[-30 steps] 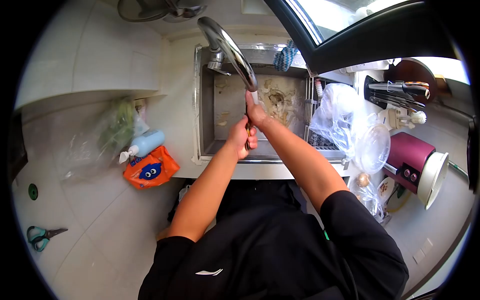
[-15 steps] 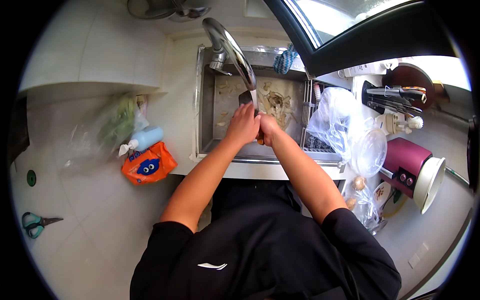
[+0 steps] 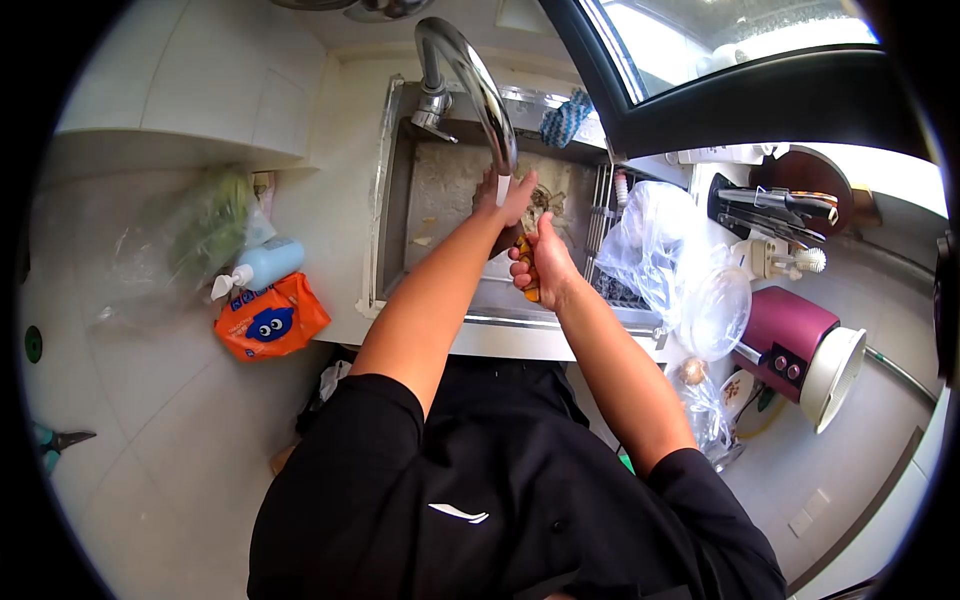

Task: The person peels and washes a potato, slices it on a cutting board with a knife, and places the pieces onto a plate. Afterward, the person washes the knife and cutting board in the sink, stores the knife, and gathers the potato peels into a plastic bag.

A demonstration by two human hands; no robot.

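Observation:
Over the sink (image 3: 430,270), my right hand (image 3: 548,265) is closed around the orange-brown handle of a kitchen knife (image 3: 531,268). Its dark blade is mostly hidden behind my left wrist. My left hand (image 3: 508,196) is under the spout of the chrome faucet (image 3: 480,90), where water runs onto it. The left fingers are spread and hold nothing that I can see. Wet peelings (image 3: 548,203) lie in the basin beyond my hands.
Left of the sink are a blue pump bottle (image 3: 270,264), an orange wipes pack (image 3: 270,320) and bagged greens (image 3: 212,225). A plastic bag (image 3: 650,235), knife block (image 3: 728,205) and maroon appliance (image 3: 790,340) stand right. An open window frame (image 3: 750,110) juts overhead.
My left hand has come off the knife and spread its fingers under the faucet. My right hand keeps the handle and has turned, thumb up. The view has shifted slightly.

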